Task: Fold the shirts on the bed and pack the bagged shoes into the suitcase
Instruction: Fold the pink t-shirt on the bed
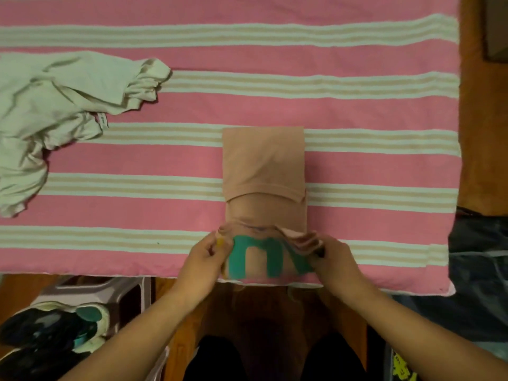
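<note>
At the near edge of the bed [384,221], the soft, limp tan shirt [264,166] is pinched at its two near corners by the left hand [204,261] and right hand [334,258], best gripped there so it folds without sagging

Pink striped bedcover [247,59] over a wooden floor [472,133], dimly lit.
</note>
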Action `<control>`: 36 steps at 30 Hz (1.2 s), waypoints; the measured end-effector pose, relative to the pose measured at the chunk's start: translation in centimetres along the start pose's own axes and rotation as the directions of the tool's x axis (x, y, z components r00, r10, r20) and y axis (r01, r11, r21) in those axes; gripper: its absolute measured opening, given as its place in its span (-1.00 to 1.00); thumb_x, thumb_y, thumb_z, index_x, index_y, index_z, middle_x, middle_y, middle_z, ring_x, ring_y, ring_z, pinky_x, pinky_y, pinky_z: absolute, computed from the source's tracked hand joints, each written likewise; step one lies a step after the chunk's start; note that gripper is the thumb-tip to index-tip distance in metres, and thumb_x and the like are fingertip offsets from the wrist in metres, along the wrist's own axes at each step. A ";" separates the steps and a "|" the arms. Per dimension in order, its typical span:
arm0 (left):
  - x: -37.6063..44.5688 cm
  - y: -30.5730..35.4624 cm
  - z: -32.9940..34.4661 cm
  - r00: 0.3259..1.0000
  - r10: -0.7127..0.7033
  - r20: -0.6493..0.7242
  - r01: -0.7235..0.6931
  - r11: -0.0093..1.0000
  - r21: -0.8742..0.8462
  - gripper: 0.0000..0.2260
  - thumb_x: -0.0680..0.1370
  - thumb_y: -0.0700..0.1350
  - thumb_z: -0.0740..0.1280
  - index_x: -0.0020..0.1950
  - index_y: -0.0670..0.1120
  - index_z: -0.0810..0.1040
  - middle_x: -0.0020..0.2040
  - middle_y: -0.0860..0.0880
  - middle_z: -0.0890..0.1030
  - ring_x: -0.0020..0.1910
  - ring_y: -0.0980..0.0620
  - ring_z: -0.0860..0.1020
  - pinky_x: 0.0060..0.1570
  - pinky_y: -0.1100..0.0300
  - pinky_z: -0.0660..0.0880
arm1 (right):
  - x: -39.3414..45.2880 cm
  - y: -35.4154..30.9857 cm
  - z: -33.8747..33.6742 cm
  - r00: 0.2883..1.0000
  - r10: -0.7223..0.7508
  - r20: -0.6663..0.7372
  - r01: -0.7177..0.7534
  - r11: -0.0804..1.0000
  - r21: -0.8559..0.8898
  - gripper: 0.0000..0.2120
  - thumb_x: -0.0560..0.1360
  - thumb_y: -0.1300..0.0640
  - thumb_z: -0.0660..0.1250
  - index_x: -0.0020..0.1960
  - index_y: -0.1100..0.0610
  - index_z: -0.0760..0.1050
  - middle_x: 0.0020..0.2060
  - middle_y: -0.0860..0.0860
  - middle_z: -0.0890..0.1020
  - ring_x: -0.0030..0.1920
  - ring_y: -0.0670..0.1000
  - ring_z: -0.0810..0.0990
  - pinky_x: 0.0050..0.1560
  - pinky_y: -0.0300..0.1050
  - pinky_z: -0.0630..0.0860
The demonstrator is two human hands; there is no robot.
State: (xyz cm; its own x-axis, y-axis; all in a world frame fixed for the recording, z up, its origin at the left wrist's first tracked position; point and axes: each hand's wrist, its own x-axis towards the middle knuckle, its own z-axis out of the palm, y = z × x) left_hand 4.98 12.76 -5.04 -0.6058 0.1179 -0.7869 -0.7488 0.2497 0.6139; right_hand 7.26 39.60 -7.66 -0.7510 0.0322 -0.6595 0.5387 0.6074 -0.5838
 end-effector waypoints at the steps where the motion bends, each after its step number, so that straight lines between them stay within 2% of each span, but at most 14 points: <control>1: 1.5 0.4 -0.1 0.993 -0.070 -0.093 0.065 0.997 -0.051 -0.80 0.69 -0.06 0.25 0.07 -0.11 0.64 -0.09 -0.08 0.72 -0.09 -0.03 0.69 -0.04 0.02 0.64 | 1.4 -0.5 0.1 0.993 0.116 -0.017 -0.115 0.993 0.006 -0.93 0.62 0.08 0.31 0.09 -0.01 0.53 -0.07 -0.12 0.62 -0.02 -0.04 0.60 0.00 -0.11 0.53; 3: 3.8 0.1 0.0 0.962 -0.199 -0.189 0.188 0.979 -0.073 -0.80 0.68 -0.11 0.28 0.01 -0.20 0.63 -0.11 -0.21 0.71 -0.10 -0.23 0.67 0.04 -0.17 0.62 | 3.5 -0.9 1.2 0.958 0.288 -0.005 -0.287 0.957 0.047 -0.86 0.63 0.04 0.26 0.13 0.09 0.48 -0.01 0.01 0.60 0.02 0.07 0.58 0.01 -0.04 0.50; 6: 5.3 -1.8 1.4 0.923 -0.299 -0.243 0.312 0.950 0.016 -0.80 0.65 -0.16 0.26 -0.11 -0.21 0.57 -0.21 -0.17 0.68 -0.18 -0.16 0.62 -0.03 -0.09 0.59 | 3.6 0.0 2.8 0.931 0.362 -0.055 -0.358 0.931 0.069 -0.85 0.65 0.04 0.24 0.09 0.12 0.43 -0.08 0.01 0.54 -0.04 0.06 0.51 -0.07 -0.07 0.40; 10: 4.0 -2.4 2.3 0.937 -0.239 -0.256 0.277 0.953 0.122 -0.71 0.70 0.04 0.16 -0.02 -0.12 0.54 -0.13 -0.08 0.65 -0.12 -0.06 0.62 -0.12 0.03 0.55 | 2.2 0.8 3.1 0.935 0.347 -0.075 -0.346 0.938 0.023 -0.83 0.66 0.07 0.20 0.02 0.15 0.49 -0.16 0.00 0.56 -0.13 0.04 0.51 -0.16 -0.07 0.37; 13: 2.8 -3.5 2.2 0.938 -0.190 -0.290 0.267 0.930 0.254 -0.77 0.70 -0.02 0.20 -0.05 -0.12 0.49 -0.15 -0.08 0.62 -0.14 -0.02 0.61 -0.25 0.12 0.54 | 1.6 1.1 3.5 0.934 0.354 -0.042 -0.354 0.935 0.005 -0.85 0.66 0.07 0.20 -0.02 0.09 0.48 -0.12 0.01 0.58 -0.17 -0.04 0.49 -0.13 -0.08 0.39; 16: 2.6 -3.9 1.9 0.929 -0.135 -0.344 0.219 0.951 0.217 -0.81 0.69 -0.05 0.23 -0.06 -0.11 0.48 -0.18 -0.07 0.61 -0.17 -0.05 0.59 -0.16 -0.01 0.58 | 1.5 0.4 3.4 0.939 0.330 -0.098 -0.336 0.940 -0.054 -0.82 0.65 0.00 0.22 -0.01 0.10 0.48 -0.12 0.01 0.60 -0.19 -0.03 0.48 -0.16 -0.08 0.37; 18: 2.6 -3.5 1.6 0.921 -0.004 -0.389 0.146 0.930 0.336 -0.91 0.67 -0.04 0.27 0.01 -0.04 0.47 -0.08 -0.01 0.58 -0.11 0.01 0.58 -0.08 -0.01 0.61 | 1.4 -0.1 3.2 0.931 0.288 -0.222 -0.313 0.946 -0.086 -0.79 0.63 -0.08 0.25 0.06 0.06 0.46 -0.11 -0.04 0.57 -0.14 -0.01 0.53 -0.15 -0.10 0.44; 20: 2.7 -3.1 1.3 0.889 0.301 -0.344 -0.032 0.791 0.611 -0.83 0.64 -0.03 0.31 0.22 0.00 0.49 0.11 0.04 0.51 0.04 0.07 0.51 0.02 0.11 0.55 | 1.6 -0.4 2.9 0.935 0.151 -0.321 -0.204 0.969 -0.137 -0.78 0.61 -0.09 0.28 0.13 0.03 0.42 -0.05 -0.07 0.51 -0.09 -0.01 0.54 -0.14 -0.10 0.49; 22: 3.8 -2.8 0.9 0.840 0.523 -0.146 -0.200 0.547 0.813 -0.67 0.63 -0.05 0.33 0.39 -0.01 0.48 0.18 -0.01 0.49 0.12 0.02 0.47 0.06 0.12 0.53 | 2.4 -0.5 2.4 0.964 0.005 -0.266 -0.065 0.974 -0.217 -0.73 0.61 -0.01 0.30 0.27 0.00 0.39 0.04 -0.08 0.45 0.00 -0.03 0.49 -0.04 -0.12 0.49; 24: 5.4 -2.3 0.6 0.831 0.556 -0.018 -0.235 0.379 0.895 -0.65 0.62 -0.05 0.35 0.41 0.02 0.50 0.20 -0.06 0.50 0.12 -0.05 0.47 0.04 0.04 0.55 | 3.7 -0.3 1.9 0.982 -0.052 -0.184 0.008 0.972 -0.234 -0.69 0.61 0.07 0.29 0.35 0.00 0.40 0.10 -0.07 0.50 0.07 -0.02 0.49 0.05 -0.12 0.47; 26: 7.0 -2.1 0.2 0.847 0.531 0.008 -0.209 0.319 0.924 -0.73 0.62 -0.04 0.35 0.31 0.01 0.57 0.15 -0.05 0.53 0.07 -0.05 0.48 -0.01 0.01 0.56 | 4.5 -0.4 1.5 0.979 -0.075 -0.188 0.030 0.972 -0.235 -0.81 0.63 0.10 0.25 0.24 0.03 0.48 0.04 -0.07 0.57 0.03 -0.01 0.54 0.00 -0.14 0.46; 28: 7.9 -1.9 -0.2 0.859 0.511 -0.019 -0.181 0.339 0.923 -0.83 0.63 -0.07 0.31 0.18 -0.04 0.61 0.05 -0.03 0.56 -0.02 -0.03 0.49 -0.06 0.01 0.55 | 4.8 -0.4 1.4 0.972 -0.099 -0.214 0.040 0.964 -0.263 -0.93 0.65 0.10 0.24 0.07 0.01 0.49 -0.09 -0.10 0.57 -0.08 -0.04 0.53 -0.14 -0.22 0.40; 31: 8.4 -2.0 -0.5 0.878 0.468 -0.100 -0.138 0.448 0.883 -0.86 0.66 -0.10 0.25 0.13 -0.05 0.59 0.01 0.00 0.57 -0.05 0.00 0.50 0.00 0.03 0.56 | 5.1 -0.1 1.5 0.963 -0.080 -0.258 0.019 0.972 -0.233 -0.88 0.64 0.09 0.25 -0.08 0.00 0.44 -0.21 -0.15 0.51 -0.19 -0.09 0.48 -0.27 -0.30 0.32; 36: 8.1 -2.0 0.2 0.887 0.433 -0.159 -0.130 0.565 0.815 -0.86 0.68 -0.10 0.18 0.05 -0.03 0.53 -0.04 0.01 0.56 -0.08 0.01 0.51 0.01 0.01 0.56 | 5.5 0.5 1.8 0.954 -0.090 -0.285 0.000 0.954 -0.299 -0.89 0.65 0.09 0.25 -0.05 0.05 0.47 -0.10 -0.06 0.49 -0.08 -0.01 0.48 -0.12 -0.14 0.46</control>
State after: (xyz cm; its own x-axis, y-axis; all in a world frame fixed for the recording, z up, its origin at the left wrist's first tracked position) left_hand 1.59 13.39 -12.65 -0.9045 0.0597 -0.4224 -0.1258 0.9087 0.3979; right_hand 4.07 38.69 -12.41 -0.8738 0.2029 -0.4418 0.4000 0.8167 -0.4160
